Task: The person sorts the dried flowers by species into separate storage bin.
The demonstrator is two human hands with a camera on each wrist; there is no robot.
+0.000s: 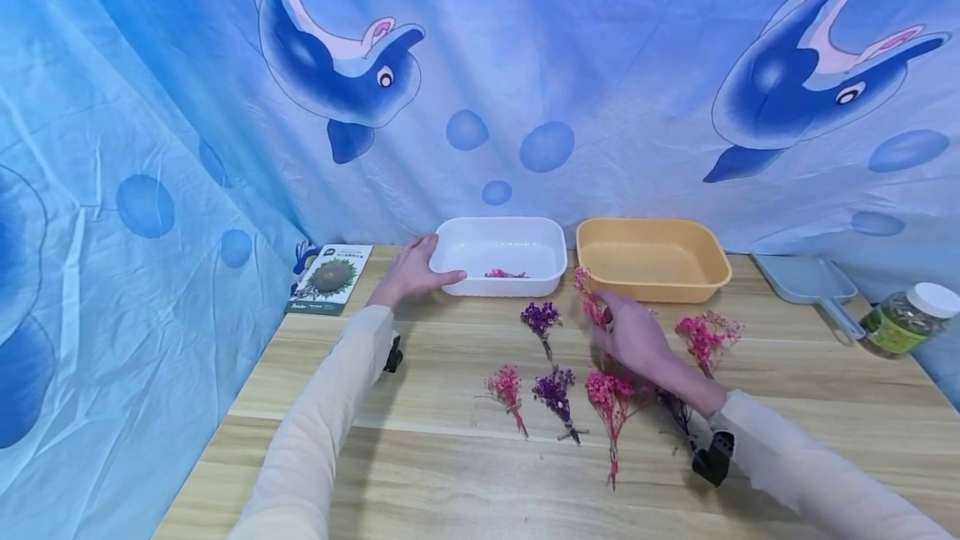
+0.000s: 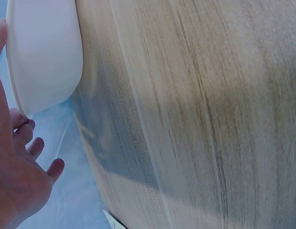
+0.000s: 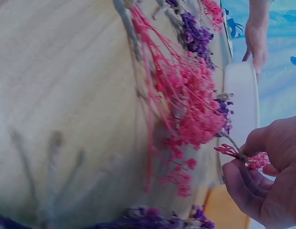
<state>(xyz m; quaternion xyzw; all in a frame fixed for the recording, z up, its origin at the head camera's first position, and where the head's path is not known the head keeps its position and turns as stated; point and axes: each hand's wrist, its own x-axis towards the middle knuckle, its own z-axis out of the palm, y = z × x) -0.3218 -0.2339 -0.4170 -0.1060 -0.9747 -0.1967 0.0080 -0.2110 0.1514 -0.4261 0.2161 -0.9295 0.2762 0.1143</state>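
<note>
My left hand point(image 1: 415, 272) grips the left end of the white basin point(image 1: 498, 290), thumb at its front and fingers at the far left corner. In the left wrist view, curled fingers point(image 2: 25, 131) lie at the rim. A small pink flower bunch point(image 1: 497, 274) lies inside this basin. My right hand point(image 1: 633, 336) pinches another pink dried-flower bunch point(image 1: 585, 288) by its tied stems, in front of the yellow basin point(image 1: 652, 294). In the right wrist view its thumb and fingers meet at the stem tie, and the flower heads point(image 3: 258, 161) point away, partly hidden.
On the table lie several more bunches, among them purple ones point(image 1: 540, 319), point(image 1: 555, 390) and pink ones point(image 1: 504, 386), point(image 1: 611, 394), point(image 1: 705, 340). A seed packet point(image 1: 330, 277) is at the back left. A grey dustpan point(image 1: 806, 277) and a white-lidded jar point(image 1: 903, 323) stand at the right.
</note>
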